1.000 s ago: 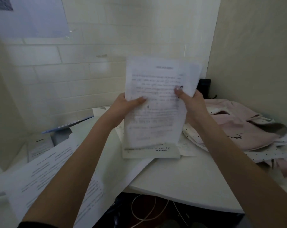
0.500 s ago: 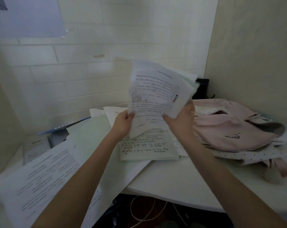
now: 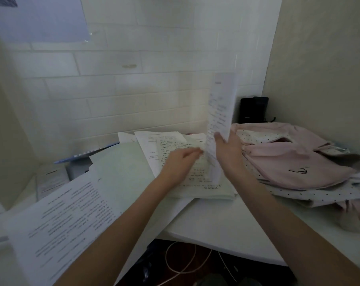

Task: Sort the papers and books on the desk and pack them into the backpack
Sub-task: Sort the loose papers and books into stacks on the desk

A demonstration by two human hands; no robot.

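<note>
Papers [image 3: 220, 112] edge-on, print blurred

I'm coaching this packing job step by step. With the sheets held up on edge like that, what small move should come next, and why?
Probably swing the held sheets right toward the pink backpack. The right hand grips them upright beside it, the left hand is at their lower edge over the paper stack, and the backpack lies close by on the desk.

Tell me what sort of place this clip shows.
Probably a study corner in a dorm or home: a white desk strewn with printed papers, a pink backpack, painted block walls.
</note>
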